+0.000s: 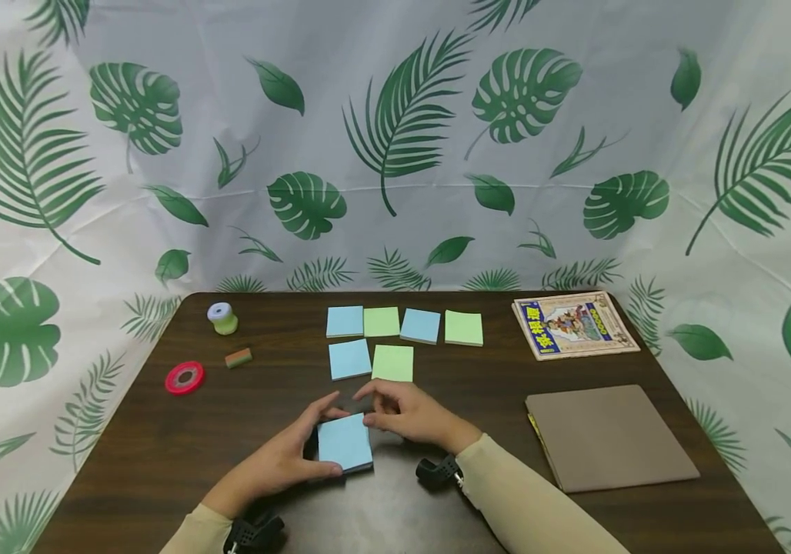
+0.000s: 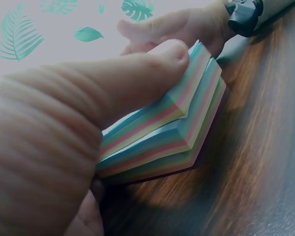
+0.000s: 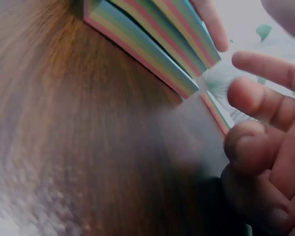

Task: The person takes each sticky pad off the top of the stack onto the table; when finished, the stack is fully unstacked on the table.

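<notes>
A stack of sticky note pads (image 1: pixel 344 442) with a blue top sheet is at the near middle of the table. The pads' edges (image 2: pixel 187 118) show coloured stripes in the left wrist view, one pad above another and slightly fanned. My left hand (image 1: pixel 289 455) holds the stack from the left, thumb along the near side and fingers at the far side. At the stack's right far corner is my right hand (image 1: pixel 412 412), its thumb right by the corner and its fingers loosely bent. Just beyond lie a green pad (image 1: pixel 392 363) and a blue pad (image 1: pixel 350 359).
Farther back stands a row of blue and green pads (image 1: pixel 382 322). To the left are a red tape roll (image 1: pixel 185 378), a small striped block (image 1: pixel 238 358) and a white-and-green spool (image 1: pixel 222 318). On the right lie a comic book (image 1: pixel 575 325) and a grey-brown folder (image 1: pixel 610 438).
</notes>
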Available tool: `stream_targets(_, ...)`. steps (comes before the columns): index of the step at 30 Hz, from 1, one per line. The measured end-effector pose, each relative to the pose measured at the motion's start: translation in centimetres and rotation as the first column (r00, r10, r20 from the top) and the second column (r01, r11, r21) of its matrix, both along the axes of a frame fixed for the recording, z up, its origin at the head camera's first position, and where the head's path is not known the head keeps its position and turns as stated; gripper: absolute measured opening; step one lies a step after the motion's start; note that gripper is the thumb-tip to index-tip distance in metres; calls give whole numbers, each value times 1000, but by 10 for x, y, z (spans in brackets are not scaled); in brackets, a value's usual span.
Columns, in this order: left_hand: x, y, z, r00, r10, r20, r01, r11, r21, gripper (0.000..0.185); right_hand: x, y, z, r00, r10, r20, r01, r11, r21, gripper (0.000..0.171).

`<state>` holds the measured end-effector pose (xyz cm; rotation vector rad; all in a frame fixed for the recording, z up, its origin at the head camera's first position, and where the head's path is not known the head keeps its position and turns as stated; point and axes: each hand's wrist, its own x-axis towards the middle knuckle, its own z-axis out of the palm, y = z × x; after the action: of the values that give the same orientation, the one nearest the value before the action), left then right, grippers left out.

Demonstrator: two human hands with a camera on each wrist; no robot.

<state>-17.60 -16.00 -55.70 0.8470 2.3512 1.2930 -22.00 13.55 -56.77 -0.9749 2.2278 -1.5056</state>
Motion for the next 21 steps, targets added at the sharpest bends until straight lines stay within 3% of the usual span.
stream_targets(5, 2, 2, 0, 999, 17, -31, -17, 1000, 13, 104, 3, -5, 4, 995, 59, -83, -48, 991, 124, 61)
stream_targets(9, 3, 3, 0, 998, 35, -48, -34, 999, 12, 102, 4, -6, 7, 987, 59, -147, -28, 978, 205, 65)
stream_targets(12, 4, 4, -1, 998, 37, -56, -36, 999, 8, 106, 4, -6, 7, 990, 53, -134, -22, 975, 220, 60)
stream_targets(18, 6, 3, -1, 999, 3, -49, -3, 1000, -7, 131, 4, -4, 6, 996, 54, -75, -38, 979, 201, 55)
stream_targets(21, 7, 3, 1, 999, 6, -40, -8, 999, -45, 131, 4, -3, 6, 997, 56, -51, -46, 984, 172, 56)
